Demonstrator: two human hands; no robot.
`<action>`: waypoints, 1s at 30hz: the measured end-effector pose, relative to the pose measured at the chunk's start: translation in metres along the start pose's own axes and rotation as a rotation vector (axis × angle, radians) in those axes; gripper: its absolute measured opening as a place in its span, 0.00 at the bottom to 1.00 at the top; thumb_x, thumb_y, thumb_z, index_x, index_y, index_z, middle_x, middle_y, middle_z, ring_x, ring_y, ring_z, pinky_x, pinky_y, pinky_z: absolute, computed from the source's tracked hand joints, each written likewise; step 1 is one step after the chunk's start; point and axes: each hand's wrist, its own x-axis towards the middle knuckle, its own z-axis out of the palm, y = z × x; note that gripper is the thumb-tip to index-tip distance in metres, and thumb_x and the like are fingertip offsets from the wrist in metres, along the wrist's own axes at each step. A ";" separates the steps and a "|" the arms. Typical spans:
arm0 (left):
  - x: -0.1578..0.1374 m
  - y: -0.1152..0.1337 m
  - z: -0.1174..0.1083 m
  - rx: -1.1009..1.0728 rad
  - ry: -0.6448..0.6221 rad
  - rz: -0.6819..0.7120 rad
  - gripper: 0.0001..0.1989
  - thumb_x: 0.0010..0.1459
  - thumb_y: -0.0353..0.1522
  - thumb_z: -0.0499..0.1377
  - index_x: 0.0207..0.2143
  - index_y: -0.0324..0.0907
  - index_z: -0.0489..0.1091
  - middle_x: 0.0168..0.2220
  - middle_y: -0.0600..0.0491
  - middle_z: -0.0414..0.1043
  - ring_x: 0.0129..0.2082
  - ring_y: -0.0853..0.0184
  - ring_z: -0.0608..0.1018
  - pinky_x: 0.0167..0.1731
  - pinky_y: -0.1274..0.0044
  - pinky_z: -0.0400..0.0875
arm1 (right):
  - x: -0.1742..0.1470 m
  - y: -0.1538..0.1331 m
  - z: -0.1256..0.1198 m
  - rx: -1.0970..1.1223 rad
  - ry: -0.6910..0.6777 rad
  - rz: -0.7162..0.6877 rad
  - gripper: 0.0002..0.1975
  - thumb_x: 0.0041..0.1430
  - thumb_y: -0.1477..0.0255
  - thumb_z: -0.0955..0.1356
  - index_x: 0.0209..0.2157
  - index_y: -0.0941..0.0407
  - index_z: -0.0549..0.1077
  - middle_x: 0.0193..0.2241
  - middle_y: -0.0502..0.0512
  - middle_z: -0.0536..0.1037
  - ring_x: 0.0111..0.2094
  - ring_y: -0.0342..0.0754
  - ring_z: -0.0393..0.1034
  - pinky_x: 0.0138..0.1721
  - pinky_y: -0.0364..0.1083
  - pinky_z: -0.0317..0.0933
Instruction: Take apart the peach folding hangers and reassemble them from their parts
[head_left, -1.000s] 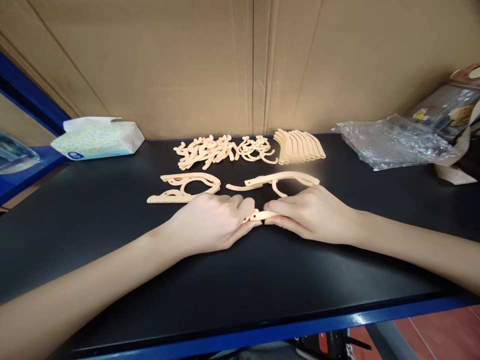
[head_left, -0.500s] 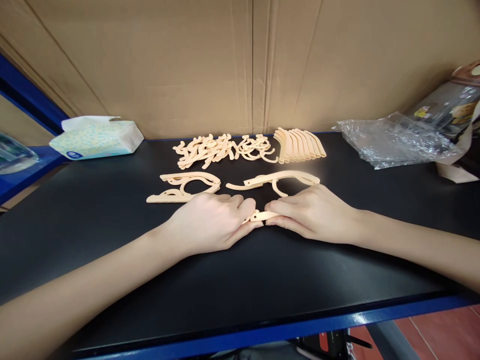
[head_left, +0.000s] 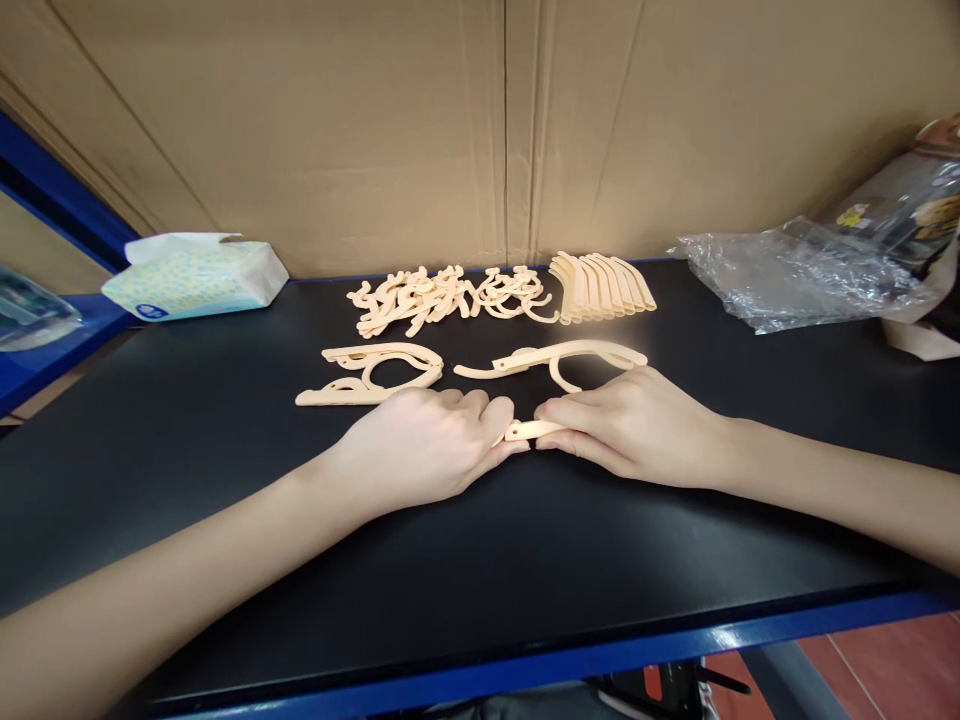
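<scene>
My left hand and my right hand are both closed over the black tabletop, fingertips nearly meeting. Between them shows the end of a cream plastic hanger arm with a small hole in it. My right fingers pinch this arm; my left fingers grip its other end, where the joint is mostly covered. Just behind my left hand lies a folded cream hanger. A partly opened hanger with a curved hook lies behind my right hand, close to its knuckles.
Along the back sit a heap of small cream hanger parts, several hooks and a row of curved hanger arms. A tissue pack stands back left, a clear plastic bag back right. Cardboard rises behind.
The hole end of the hanger arm now sits closer against my left fingers, with less of the joint showing. Both hands keep their grip. The whole view has shifted slightly.
</scene>
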 end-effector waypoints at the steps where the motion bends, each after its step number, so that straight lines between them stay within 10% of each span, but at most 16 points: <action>1: 0.000 0.001 -0.001 0.024 0.010 0.006 0.18 0.68 0.36 0.43 0.26 0.41 0.60 0.18 0.57 0.63 0.15 0.68 0.70 0.17 0.75 0.52 | 0.000 0.000 -0.001 0.024 -0.014 0.006 0.20 0.70 0.64 0.54 0.38 0.55 0.73 0.25 0.51 0.77 0.24 0.44 0.68 0.30 0.44 0.53; 30: 0.001 0.002 0.000 -0.187 0.082 -0.033 0.17 0.67 0.39 0.45 0.27 0.41 0.59 0.18 0.60 0.65 0.16 0.72 0.69 0.18 0.77 0.51 | 0.000 0.002 0.004 0.035 -0.026 -0.014 0.18 0.69 0.64 0.54 0.36 0.56 0.71 0.24 0.50 0.75 0.23 0.44 0.67 0.23 0.44 0.48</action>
